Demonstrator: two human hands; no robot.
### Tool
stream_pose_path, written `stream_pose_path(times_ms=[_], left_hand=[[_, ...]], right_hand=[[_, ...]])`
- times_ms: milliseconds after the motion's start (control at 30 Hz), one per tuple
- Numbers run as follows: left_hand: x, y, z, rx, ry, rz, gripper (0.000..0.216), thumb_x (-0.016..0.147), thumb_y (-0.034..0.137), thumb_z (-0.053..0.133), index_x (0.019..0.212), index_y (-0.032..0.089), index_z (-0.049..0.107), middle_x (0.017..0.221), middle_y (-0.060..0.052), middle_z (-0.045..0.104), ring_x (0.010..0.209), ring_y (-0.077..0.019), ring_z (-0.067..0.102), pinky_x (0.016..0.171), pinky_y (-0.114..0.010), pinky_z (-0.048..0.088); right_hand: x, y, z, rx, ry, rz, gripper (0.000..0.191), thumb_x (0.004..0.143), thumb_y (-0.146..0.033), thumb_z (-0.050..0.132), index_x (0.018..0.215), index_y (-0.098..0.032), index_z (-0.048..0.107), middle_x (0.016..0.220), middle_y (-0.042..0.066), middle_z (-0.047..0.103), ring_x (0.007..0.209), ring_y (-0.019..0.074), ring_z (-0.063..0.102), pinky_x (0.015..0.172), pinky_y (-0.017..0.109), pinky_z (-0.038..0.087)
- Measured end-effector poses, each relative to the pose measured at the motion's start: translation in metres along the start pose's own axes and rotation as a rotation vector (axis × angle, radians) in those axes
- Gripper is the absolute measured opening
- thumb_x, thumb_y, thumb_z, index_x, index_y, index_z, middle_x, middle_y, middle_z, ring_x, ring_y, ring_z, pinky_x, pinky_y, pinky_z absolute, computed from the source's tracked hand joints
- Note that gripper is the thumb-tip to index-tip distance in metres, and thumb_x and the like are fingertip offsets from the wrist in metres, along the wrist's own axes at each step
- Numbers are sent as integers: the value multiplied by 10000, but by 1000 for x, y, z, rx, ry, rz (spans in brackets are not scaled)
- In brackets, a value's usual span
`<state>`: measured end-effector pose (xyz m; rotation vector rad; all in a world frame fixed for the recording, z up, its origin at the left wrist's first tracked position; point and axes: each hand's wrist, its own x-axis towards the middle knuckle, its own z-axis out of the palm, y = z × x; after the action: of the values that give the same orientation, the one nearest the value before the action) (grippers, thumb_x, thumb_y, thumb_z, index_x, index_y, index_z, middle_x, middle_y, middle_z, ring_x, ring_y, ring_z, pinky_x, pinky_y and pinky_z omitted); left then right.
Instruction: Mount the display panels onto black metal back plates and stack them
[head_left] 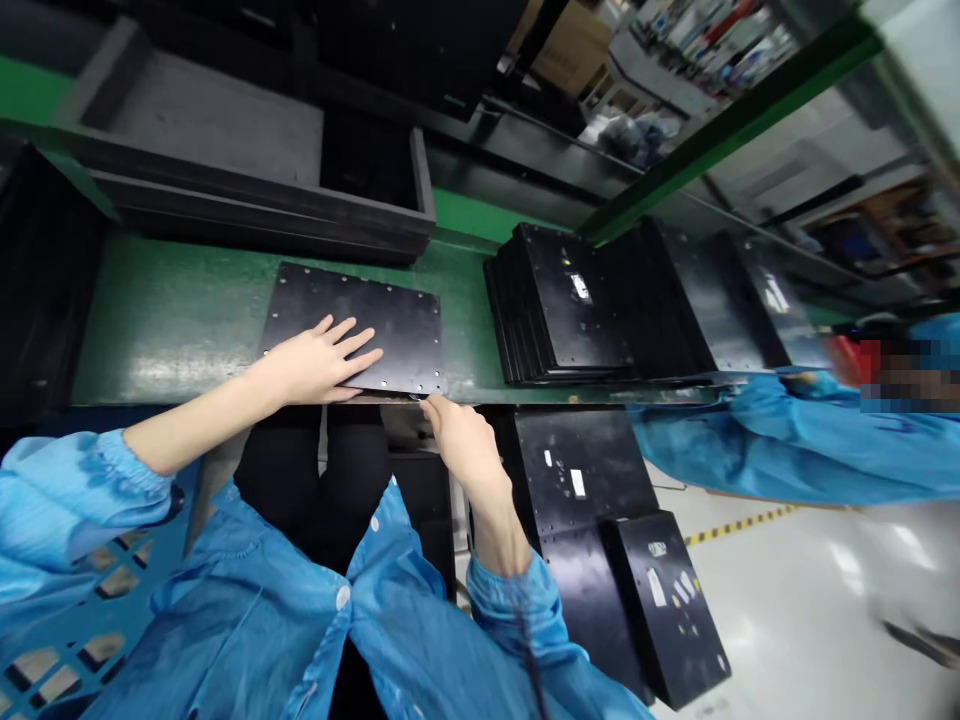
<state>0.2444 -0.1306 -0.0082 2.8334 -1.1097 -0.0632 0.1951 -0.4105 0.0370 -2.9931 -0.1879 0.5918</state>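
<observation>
A flat black metal panel [390,320] with small holes along its edges lies on the green bench [172,320] in front of me. My left hand [319,362] rests flat on the panel's near left corner, fingers spread. At the panel's near right corner, by the bench edge, my right hand [461,440] is closed with its fingertips pinched together. What the fingers hold, if anything, is too small to make out.
A stack of black panels [559,310] stands right of my panel, with more leaning behind it. Grey foam trays [225,150] sit at the back left. More black panels [622,540] are stacked below the bench. A co-worker's blue sleeve [787,440] reaches in from the right.
</observation>
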Motion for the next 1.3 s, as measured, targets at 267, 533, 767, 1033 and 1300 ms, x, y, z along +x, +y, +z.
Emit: stream_pose_path(times_ms=[267, 533, 767, 1033, 1300], left_hand=[[-13, 8, 2, 109, 117, 56, 512, 1028, 101, 549, 1496, 255, 685, 1582, -184, 631, 1398, -414, 668, 1059, -559, 634], [-2, 7, -50, 170, 280, 1, 500, 1025, 20, 482, 1429, 212, 705, 1532, -129, 687, 1337, -338, 718, 1033, -484, 639], [15, -3, -81, 193, 294, -41, 327, 1048, 83, 545, 1311, 184, 708, 1360, -119, 780, 1146, -271, 781, 767, -349, 599], [13, -10, -86, 194, 328, -78, 219, 1123, 222, 496, 1162, 216, 711, 1078, -69, 820, 938, -222, 789, 599, -309, 457], [14, -15, -88, 174, 346, -94, 269, 1155, 345, 475, 1183, 225, 713, 1019, -63, 825, 858, -222, 800, 575, -304, 462]], right_hand=[[4, -8, -12, -232, 66, -60, 358, 1175, -431, 458, 1177, -209, 740, 961, 159, 809, 852, 276, 791, 732, 310, 470], [30, -47, -2, -83, 221, -353, 349, 1149, -498, 528, 1327, -239, 680, 1111, 95, 819, 961, 261, 793, 737, 294, 494], [96, -60, -7, -118, 198, -608, 737, 1006, -576, 753, 1625, -250, 521, 1457, 171, 710, 1203, 355, 727, 911, 371, 555], [86, -67, -26, -65, 305, -811, 418, 1122, -156, 409, 1359, -217, 748, 1204, 143, 786, 811, 187, 679, 735, 316, 477], [1, 3, -47, 131, 295, -819, 433, 1166, -392, 384, 1349, -334, 772, 1298, 77, 813, 845, 191, 744, 722, 350, 592]])
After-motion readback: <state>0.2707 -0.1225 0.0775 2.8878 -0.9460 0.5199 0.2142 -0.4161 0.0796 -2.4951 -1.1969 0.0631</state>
